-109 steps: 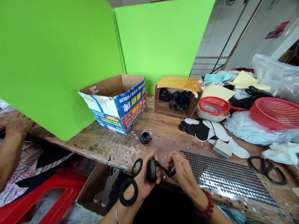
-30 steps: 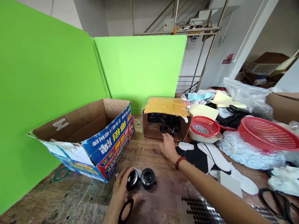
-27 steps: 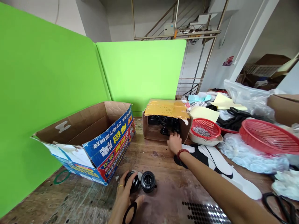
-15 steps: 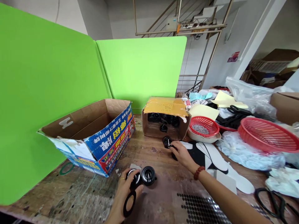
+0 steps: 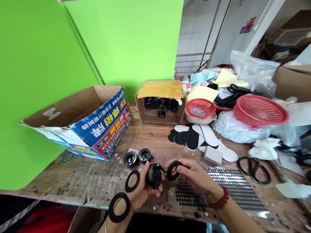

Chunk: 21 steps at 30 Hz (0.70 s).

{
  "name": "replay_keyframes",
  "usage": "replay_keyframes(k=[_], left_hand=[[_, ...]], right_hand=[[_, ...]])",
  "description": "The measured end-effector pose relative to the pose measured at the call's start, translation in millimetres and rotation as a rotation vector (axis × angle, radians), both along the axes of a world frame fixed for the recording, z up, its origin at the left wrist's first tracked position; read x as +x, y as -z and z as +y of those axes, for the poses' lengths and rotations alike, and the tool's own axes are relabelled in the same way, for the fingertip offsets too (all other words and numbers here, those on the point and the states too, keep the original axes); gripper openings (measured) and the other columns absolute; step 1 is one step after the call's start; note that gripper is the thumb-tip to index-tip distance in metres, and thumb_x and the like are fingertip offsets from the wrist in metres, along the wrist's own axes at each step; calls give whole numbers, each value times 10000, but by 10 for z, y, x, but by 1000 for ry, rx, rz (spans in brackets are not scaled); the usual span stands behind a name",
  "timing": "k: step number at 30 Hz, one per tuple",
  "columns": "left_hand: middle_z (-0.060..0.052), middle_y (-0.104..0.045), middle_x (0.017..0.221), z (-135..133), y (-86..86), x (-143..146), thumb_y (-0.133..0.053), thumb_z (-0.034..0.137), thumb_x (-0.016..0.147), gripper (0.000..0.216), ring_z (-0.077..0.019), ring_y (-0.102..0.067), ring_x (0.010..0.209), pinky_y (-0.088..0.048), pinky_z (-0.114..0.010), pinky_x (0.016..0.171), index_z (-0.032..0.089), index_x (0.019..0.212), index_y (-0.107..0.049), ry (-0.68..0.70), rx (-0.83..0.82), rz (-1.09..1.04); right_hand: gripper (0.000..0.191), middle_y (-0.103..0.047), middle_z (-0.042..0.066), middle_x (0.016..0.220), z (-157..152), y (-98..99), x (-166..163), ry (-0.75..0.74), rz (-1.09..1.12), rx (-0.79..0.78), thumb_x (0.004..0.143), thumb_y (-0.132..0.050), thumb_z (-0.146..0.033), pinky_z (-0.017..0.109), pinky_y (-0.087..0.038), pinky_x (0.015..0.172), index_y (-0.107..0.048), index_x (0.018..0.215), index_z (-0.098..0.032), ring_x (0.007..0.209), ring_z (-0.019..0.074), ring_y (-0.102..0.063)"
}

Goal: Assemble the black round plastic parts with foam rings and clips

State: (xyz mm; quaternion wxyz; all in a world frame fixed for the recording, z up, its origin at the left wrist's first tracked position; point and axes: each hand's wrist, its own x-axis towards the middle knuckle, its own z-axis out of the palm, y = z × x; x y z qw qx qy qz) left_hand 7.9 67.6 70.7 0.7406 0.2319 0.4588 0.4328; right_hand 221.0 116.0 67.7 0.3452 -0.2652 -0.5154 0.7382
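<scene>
My left hand (image 5: 143, 194) is closed around a round black cup-shaped part (image 5: 153, 175), held on its side above the table's front edge. A thin arm sticks out from that part toward the right. Pinched in my right hand (image 5: 190, 174) is a flat black ring (image 5: 173, 171), close beside the cup-shaped part; whether ring and arm touch I cannot tell. Another black ring (image 5: 132, 180) lies against my left wrist, and a larger-looking one (image 5: 119, 207) rests on the forearm. Just beyond my left hand, two round black parts (image 5: 131, 159) with silvery insides sit side by side.
At left stands an open blue printed carton (image 5: 104, 129). An opened cardboard box (image 5: 160, 89) with black parts inside is at the back. To the right are black and white cutouts (image 5: 194, 136), a grey block (image 5: 213, 155), scissors (image 5: 254, 170), red baskets (image 5: 261, 110) and a dotted sheet (image 5: 225, 187).
My right hand has come back from near the cardboard box and now holds a black ring beside my left hand. My left hand has let go of one round part and holds another. The view has tilted down.
</scene>
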Motion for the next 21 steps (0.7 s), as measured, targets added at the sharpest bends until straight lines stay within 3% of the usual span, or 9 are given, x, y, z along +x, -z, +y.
replay_keyframes(k=[3,7,10,15,21], left_hand=[[-26,-673,695,-34,-55,-22,-738,581,732,481,-143,-588,553,-432,-210,449,198,994,-614,-77,-16,-101],[0,-646,707,-87,40,-170,-733,556,740,419,-116,-552,549,-367,-179,427,218,938,-585,-71,45,-121],[23,-607,685,-145,108,-228,-717,649,742,477,-92,-506,513,-310,-163,395,220,856,-544,-100,77,-25],[47,-538,575,-222,76,-217,-709,804,620,643,-88,-456,456,-289,-168,369,223,816,-515,-132,2,71],[42,-507,538,-262,83,-206,-734,752,642,598,-80,-419,434,-229,-167,364,212,827,-557,-179,-26,52]], right_hand=[[347,-706,65,976,13,97,126,69,-232,160,930,-632,-486,311,-511,792,-694,1083,-181,852,175,-654],[82,-643,34,822,-30,355,178,169,-750,517,888,-589,-201,296,-465,703,-641,828,-178,750,178,-599],[160,-635,56,888,-105,451,86,151,-1036,702,865,-518,-78,310,-466,764,-642,831,-174,810,195,-619],[192,-641,67,951,-145,322,-83,56,-1295,733,892,-496,-75,280,-449,745,-655,855,-176,830,193,-637],[185,-630,77,910,-154,237,-195,12,-1413,833,851,-484,-43,271,-432,735,-613,813,-171,825,193,-607]])
